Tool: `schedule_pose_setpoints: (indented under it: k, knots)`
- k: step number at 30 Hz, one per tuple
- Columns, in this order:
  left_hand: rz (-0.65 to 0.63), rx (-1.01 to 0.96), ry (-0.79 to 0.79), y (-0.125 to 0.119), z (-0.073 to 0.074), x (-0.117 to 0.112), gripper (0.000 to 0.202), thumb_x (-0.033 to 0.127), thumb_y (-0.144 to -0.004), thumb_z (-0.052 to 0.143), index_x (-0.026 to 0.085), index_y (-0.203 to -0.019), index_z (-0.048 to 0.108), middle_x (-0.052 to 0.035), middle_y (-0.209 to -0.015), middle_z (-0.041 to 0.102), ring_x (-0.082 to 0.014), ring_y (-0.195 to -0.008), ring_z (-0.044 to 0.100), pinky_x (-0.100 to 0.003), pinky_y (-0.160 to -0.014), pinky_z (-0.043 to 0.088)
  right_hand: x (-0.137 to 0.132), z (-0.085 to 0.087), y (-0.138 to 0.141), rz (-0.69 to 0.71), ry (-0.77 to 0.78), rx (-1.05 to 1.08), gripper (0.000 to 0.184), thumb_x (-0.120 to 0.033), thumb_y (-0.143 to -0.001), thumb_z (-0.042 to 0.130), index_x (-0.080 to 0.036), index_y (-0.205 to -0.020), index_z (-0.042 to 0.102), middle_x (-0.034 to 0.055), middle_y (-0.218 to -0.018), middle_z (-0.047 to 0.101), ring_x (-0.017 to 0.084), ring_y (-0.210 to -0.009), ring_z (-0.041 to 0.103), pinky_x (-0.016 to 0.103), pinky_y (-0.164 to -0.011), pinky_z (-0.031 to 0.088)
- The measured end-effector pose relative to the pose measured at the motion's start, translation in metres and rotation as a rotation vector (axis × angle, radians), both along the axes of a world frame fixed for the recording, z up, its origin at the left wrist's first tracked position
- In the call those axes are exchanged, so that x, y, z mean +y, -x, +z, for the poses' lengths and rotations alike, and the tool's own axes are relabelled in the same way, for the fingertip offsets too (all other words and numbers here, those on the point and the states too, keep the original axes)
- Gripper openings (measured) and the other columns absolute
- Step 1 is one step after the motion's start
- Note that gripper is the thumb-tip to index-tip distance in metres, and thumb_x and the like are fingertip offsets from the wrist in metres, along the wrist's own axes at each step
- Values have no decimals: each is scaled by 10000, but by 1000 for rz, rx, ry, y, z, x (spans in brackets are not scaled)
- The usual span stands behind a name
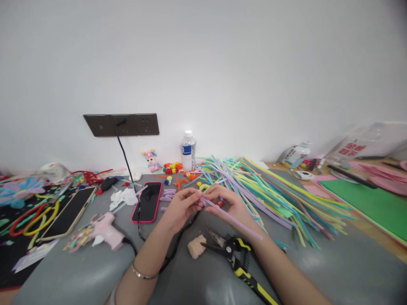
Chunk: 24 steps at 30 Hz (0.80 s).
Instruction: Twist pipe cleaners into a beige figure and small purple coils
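Note:
A lilac pipe cleaner (237, 221) is pinched between both of my hands over the middle of the grey mat. My left hand (184, 207) grips its near end with thumb and forefinger. Right beside it, my right hand (227, 203) also pinches the stem, and the long tail trails down to the right across my wrist. Several short folded lilac pipe-cleaner pieces (168, 194) lie to the left of my left hand. Below my hands are black and yellow pliers (233, 254) with their jaws apart, and a small beige bundle (196, 246) touches one jaw tip.
Loose pipe cleaners (270, 195) spread over the right side. A pink glue gun (108, 231) lies left, its cord running under my left arm. Two phones, a pink-cased one (149, 202) and a beige-cased one (70, 212), lie flat. A bottle (188, 152) stands against the wall.

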State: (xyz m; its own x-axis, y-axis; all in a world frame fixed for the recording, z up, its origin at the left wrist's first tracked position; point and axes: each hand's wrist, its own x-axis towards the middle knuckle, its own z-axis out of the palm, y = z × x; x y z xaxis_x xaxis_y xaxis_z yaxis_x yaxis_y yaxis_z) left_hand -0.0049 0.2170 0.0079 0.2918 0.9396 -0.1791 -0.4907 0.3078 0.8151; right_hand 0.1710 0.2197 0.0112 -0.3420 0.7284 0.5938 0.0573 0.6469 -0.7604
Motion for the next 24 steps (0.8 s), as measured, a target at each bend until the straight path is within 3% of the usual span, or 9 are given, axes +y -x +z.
schedule_pose_setpoints:
  k: [9,13,19,24]
  knots:
    - [-18,23,-46,0,6,-4,326,308,-585,920,137,-772,715,15,-637,687,-77,-576,637,-153,-550,528,2,3,-5,-88,40,18,179,-382,-889,680,-225,-855,759,64,-827,737,209,-787,672,353,-740,530]
    - [-79,75,-61,2,7,-5,312,318,-601,911,139,-693,673,-6,-639,703,-88,-574,649,-160,-552,535,5,1,-6,-152,131,100,215,-423,-835,731,-212,-791,735,43,-758,701,188,-691,631,309,-624,497]
    - [-299,101,-7,7,6,-6,369,423,-612,887,122,-657,679,-57,-684,725,-106,-576,662,-174,-534,538,3,6,-9,162,311,48,274,-453,-848,709,-187,-782,717,23,-752,648,171,-720,606,295,-682,484]
    - [-396,151,-2,11,2,-4,350,381,-590,905,102,-700,724,-35,-657,696,-66,-516,582,-142,-455,461,0,5,-8,230,447,59,284,-456,-806,753,-178,-796,697,10,-765,627,159,-716,598,278,-685,473]
